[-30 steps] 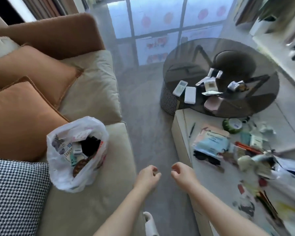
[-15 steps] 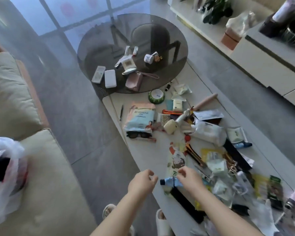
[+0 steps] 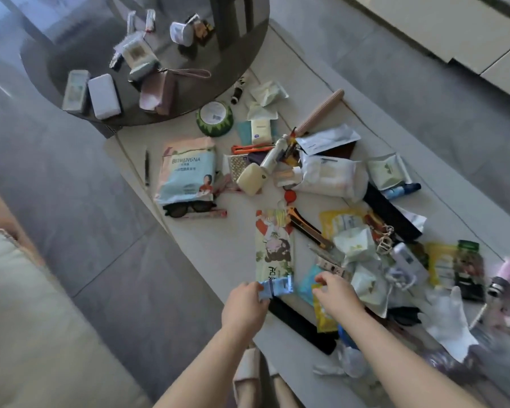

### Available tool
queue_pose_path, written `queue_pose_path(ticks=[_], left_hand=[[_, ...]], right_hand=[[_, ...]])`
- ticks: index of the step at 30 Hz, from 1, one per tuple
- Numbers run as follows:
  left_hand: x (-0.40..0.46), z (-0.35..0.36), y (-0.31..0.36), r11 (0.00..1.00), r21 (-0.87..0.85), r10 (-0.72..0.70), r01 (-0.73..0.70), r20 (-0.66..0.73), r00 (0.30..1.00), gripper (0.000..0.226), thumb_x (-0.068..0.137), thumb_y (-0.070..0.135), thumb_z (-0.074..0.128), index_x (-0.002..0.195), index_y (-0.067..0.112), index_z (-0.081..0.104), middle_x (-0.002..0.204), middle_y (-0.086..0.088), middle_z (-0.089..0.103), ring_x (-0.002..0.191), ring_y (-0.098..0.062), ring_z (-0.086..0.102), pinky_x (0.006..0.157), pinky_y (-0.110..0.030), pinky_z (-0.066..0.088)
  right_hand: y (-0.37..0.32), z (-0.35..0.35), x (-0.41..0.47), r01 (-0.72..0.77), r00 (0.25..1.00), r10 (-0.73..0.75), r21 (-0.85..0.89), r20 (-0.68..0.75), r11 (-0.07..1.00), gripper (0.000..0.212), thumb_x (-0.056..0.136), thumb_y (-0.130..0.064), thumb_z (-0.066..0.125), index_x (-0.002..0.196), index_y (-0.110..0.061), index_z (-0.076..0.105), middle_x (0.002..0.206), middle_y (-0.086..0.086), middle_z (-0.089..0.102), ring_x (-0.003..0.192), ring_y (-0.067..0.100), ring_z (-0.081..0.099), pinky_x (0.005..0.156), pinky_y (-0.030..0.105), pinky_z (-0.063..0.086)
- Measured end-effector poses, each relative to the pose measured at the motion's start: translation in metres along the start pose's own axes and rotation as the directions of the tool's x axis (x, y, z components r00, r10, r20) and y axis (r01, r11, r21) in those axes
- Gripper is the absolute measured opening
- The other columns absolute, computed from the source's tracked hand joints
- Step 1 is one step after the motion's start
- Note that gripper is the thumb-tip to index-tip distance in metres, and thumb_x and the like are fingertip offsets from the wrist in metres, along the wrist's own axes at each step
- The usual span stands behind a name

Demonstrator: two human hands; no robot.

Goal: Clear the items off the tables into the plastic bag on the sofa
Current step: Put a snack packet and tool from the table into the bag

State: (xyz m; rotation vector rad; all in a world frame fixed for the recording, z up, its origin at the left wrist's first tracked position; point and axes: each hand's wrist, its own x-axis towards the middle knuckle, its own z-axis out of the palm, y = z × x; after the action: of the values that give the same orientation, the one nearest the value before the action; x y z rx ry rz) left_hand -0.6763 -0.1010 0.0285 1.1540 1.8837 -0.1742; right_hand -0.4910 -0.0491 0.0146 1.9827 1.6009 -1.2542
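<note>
- Across the near side of the view, the sofa (image 3: 27, 334) fills the lower left, but the plastic bag on it, in sight a second ago, has dropped out of frame; the head has turned from the sofa to the tables, which I read as the start of a fresh pick-up, not a drop-off.
- Next in size, the long pale table (image 3: 218, 245) runs from lower right up to the round glass table (image 3: 56, 63), and both carry many loose items, so most of the clearing is still to do.
- The left hand (image 3: 243, 309), loosely curled and holding nothing a second ago, now pinches a small blue packet (image 3: 274, 287) at its left end, near the table's near edge.
- The right hand (image 3: 337, 293) has reached in just beside it, fingers bent over a yellow sachet (image 3: 321, 315); whether it grips anything I cannot tell.
- The blue packet lies with its long axis roughly left to right, tilted slightly up to the right, its free end pointing toward the right hand.
</note>
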Motion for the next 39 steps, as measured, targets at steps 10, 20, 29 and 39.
queue_pose_path(ticks=[10,20,29,39], left_hand=[[0.068,0.055,0.002,0.967,0.238,0.106,-0.094,-0.041,0.993,0.026,0.087,0.017,0.053,0.112,0.018,0.049,0.114,-0.003,0.050,0.104,-0.024,0.048,0.080,-0.032,0.039],[0.083,0.049,0.003,0.997,0.052,0.057,-0.056,-0.022,0.998,0.017,0.092,0.030,0.053,0.083,0.018,0.047,0.088,0.001,0.048,0.075,-0.016,0.045,0.060,-0.027,0.034],[0.120,0.016,0.019,0.946,-0.314,-0.136,0.086,-0.142,0.980,0.013,0.089,0.022,0.061,0.096,0.012,0.058,0.112,-0.002,0.041,0.087,-0.014,0.043,0.075,-0.027,0.045],[0.126,0.030,0.030,0.817,-0.460,-0.452,0.347,-0.136,0.882,0.050,0.080,0.029,0.072,0.117,0.021,0.040,0.117,0.001,0.059,0.107,-0.023,0.059,0.096,-0.043,0.044]], right_hand=[[0.014,0.028,0.058,0.113,0.988,-0.114,-0.018,-0.100,0.993,0.038,0.093,-0.016,0.052,0.131,-0.019,0.048,0.135,0.000,0.048,0.123,0.018,0.046,0.100,0.032,0.040],[-0.008,0.003,0.082,0.167,0.957,-0.173,-0.046,-0.233,0.985,0.035,0.094,-0.016,0.048,0.128,-0.019,0.050,0.131,0.000,0.049,0.118,0.018,0.044,0.093,0.033,0.043],[-0.030,-0.007,0.112,0.083,0.950,-0.146,-0.230,-0.275,0.970,0.051,0.093,-0.023,0.053,0.139,-0.018,0.032,0.142,0.004,0.041,0.131,0.024,0.038,0.103,0.038,0.036],[-0.024,0.004,0.122,0.063,0.923,-0.192,-0.362,-0.333,0.930,0.044,0.093,-0.017,0.050,0.134,-0.020,0.034,0.137,0.003,0.043,0.128,0.021,0.038,0.098,0.033,0.039]])
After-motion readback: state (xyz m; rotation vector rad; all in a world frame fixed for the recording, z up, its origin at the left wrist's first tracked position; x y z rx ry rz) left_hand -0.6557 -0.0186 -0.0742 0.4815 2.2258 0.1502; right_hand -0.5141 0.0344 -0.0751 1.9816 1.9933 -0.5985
